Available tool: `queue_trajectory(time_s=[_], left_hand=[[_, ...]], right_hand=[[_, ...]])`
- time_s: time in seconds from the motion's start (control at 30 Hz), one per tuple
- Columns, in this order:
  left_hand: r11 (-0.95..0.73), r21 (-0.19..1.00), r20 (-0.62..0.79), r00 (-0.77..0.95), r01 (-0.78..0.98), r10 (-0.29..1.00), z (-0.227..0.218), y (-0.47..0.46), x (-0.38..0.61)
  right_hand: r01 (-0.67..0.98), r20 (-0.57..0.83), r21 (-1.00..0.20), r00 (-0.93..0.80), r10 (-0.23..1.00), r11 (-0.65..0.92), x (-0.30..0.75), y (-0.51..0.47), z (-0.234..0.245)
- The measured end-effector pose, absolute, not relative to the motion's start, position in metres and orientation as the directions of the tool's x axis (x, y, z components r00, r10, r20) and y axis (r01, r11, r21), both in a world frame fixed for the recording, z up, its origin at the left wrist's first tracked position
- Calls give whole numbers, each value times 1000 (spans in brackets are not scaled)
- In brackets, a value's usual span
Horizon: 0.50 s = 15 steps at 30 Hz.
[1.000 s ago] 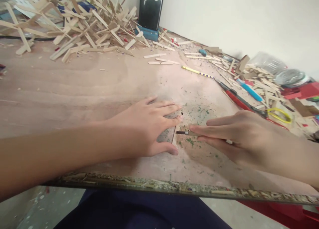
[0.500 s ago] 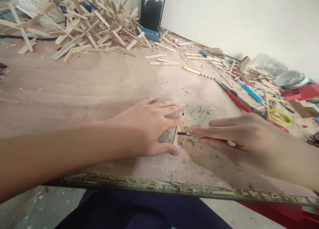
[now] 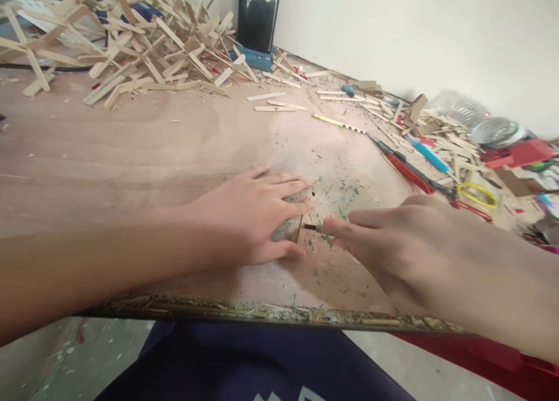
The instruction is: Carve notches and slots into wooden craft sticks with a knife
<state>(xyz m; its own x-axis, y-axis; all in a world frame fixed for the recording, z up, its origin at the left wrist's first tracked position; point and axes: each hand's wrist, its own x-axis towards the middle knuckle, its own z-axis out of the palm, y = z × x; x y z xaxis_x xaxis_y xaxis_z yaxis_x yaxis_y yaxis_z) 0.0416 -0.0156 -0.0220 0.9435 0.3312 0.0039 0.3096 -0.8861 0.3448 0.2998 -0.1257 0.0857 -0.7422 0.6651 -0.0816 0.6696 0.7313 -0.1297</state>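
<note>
My left hand (image 3: 257, 215) lies palm down on the wooden table, fingers spread. Its thumb and fingertips press around a thin wooden stick (image 3: 301, 229), whose middle shows between thumb and forefinger. From the right, my right hand (image 3: 384, 238) pinches a small craft knife (image 3: 311, 227) with a dark, narrow blade. The blade's tip touches or nearly touches the stick's right edge. My fingers hide most of the knife's handle. Green shavings (image 3: 343, 191) are scattered around the blade.
A heap of crossed craft sticks (image 3: 144, 46) stands at the back left, beside a black-and-blue object (image 3: 257, 22). Further right lie a yellow pencil (image 3: 338, 123), red-handled pliers (image 3: 410, 171), a blue-handled tool (image 3: 428, 153) and loose sticks. A debris-filled groove (image 3: 262, 312) runs along the near edge.
My right hand and the knife have shifted a little left and up in view, the blade now closer over the stick. The left hand stays flat; the whole view has shifted slightly.
</note>
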Motion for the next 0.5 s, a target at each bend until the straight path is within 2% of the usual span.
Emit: queue_trajectory(time_s=[0.1, 0.2, 0.3, 0.5], left_hand=[[-886, 345, -12, 946, 309, 325, -19, -14, 41], [-888, 335, -20, 945, 314, 327, -20, -14, 42], [-890, 321, -22, 942, 325, 336, -21, -15, 43], [-881, 334, -48, 939, 336, 340, -18, -17, 45]], right_hand=[[758, -109, -184, -649, 753, 626, 302, -134, 79], [809, -118, -167, -583, 804, 563, 305, -139, 72], [813, -90, -175, -575, 813, 555, 305, -139, 71], [808, -136, -267, -571, 809, 525, 302, -133, 74]])
